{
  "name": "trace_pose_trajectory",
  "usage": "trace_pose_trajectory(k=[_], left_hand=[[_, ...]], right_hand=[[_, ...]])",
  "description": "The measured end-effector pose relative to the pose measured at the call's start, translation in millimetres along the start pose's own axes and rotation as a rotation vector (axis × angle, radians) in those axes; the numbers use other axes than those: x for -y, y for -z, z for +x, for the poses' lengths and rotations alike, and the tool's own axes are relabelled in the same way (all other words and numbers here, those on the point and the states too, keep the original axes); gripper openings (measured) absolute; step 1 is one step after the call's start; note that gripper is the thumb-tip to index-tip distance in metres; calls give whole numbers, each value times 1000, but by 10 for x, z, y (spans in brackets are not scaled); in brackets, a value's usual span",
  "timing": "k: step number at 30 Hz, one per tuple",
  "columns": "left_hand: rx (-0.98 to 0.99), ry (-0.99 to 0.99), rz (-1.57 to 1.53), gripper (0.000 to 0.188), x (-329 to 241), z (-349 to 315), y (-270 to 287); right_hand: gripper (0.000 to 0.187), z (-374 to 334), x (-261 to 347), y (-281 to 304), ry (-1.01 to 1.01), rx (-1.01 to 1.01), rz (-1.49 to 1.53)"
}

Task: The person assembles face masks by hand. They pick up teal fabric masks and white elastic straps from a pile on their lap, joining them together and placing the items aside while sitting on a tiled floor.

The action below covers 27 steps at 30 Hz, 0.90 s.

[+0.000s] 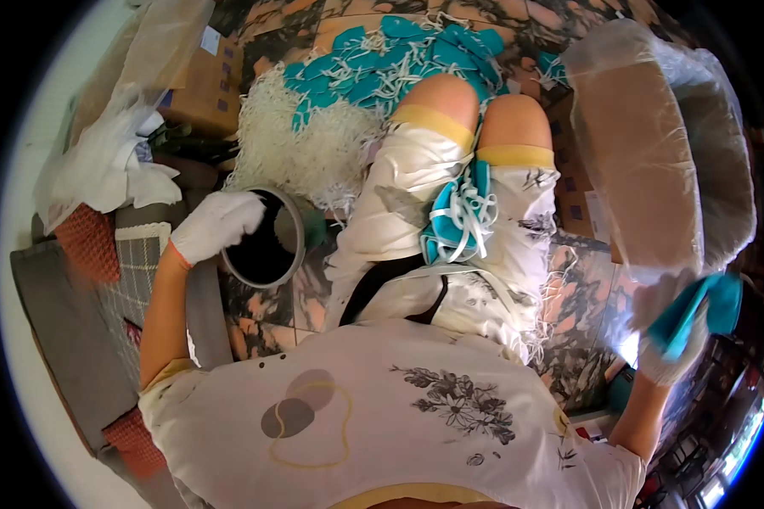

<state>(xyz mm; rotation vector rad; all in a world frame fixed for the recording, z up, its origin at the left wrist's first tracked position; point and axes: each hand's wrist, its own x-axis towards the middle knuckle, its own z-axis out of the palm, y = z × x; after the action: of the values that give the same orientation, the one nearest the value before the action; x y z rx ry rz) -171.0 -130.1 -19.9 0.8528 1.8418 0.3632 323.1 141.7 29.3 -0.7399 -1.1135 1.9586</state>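
My left hand (221, 225), in a white knit glove, reaches over the left rim of a grey-green bucket (301, 242) with a black inside. Its fingers are pressed together at the bucket's mouth, and anything between them is hidden. Out to the right, my right hand (675, 348), also gloved and a little blurred, grips a teal fabric piece (696, 314) beside a plastic-lined box. Teal pieces with white laces (460, 216) lie on my lap between my thighs.
Beyond my knees, a heap of teal pieces (382, 72) and a pile of white laces (293, 140) cover the tiled floor. The plastic-lined cardboard box (632, 127) stands at right. Another carton (212, 85) is at far left, above a grey cushioned seat (68, 305).
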Motion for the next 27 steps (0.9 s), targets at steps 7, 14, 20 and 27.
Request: trace_pose_trajectory(k=[7, 14, 20, 27], left_hand=[[-134, -11, 550, 34, 1681, 513, -532], [-437, 136, 600, 41, 274, 543, -491], [-410, -852, 69, 40, -1488, 607, -793], [-55, -768, -180, 28, -2102, 648, -1025]], right_hand=[[28, 193, -635, 68, 113, -398, -735], [29, 444, -715, -439, 148, -131, -863], [30, 524, -727, -761, -149, 144, -448], [45, 615, -750, -589, 462, -78, -1064]])
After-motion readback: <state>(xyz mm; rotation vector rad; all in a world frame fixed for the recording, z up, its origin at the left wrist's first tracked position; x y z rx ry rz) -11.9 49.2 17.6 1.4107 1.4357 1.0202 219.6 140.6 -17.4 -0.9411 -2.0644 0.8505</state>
